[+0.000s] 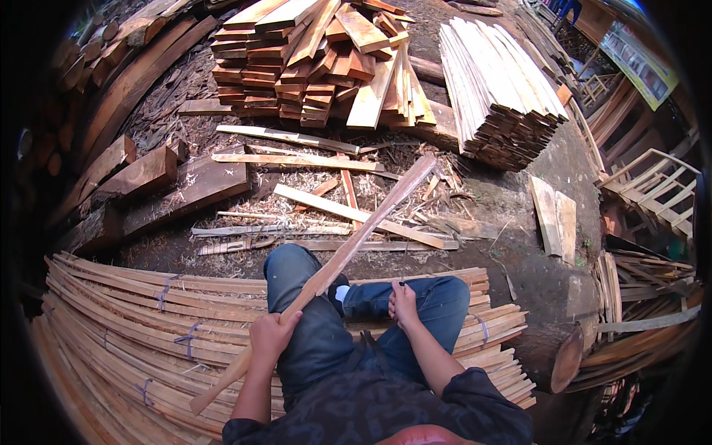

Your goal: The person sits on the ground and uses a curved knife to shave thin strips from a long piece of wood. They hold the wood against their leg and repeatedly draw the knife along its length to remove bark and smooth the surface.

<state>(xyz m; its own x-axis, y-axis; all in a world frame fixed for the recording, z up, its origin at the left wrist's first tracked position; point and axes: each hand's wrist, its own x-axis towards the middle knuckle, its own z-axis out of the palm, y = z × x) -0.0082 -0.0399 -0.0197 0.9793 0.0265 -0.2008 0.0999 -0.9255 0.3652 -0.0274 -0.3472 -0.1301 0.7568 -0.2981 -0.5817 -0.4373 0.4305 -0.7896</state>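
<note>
My left hand [273, 337] is wrapped round a long shaped wooden pole [360, 236], its fingers closed. The pole slants from beside my left hip up over my left thigh to the far right. Its lower end is pale and smooth, while the upper part is broader and reddish brown. Over my right thigh, my right hand [404, 307] is closed, apart from the pole. A small dark tip [401, 283] shows at its fingers; what it belongs to is too small to make out.
I sit on bundled wooden strips [148, 319]. Loose slats [356, 211] and shavings lie on the ground ahead. Beyond stand a stack of boards [282, 81] and a pale plank pile [504, 89]. Heavy beams [185, 189] are at left; a cut log [565, 360] lies at right.
</note>
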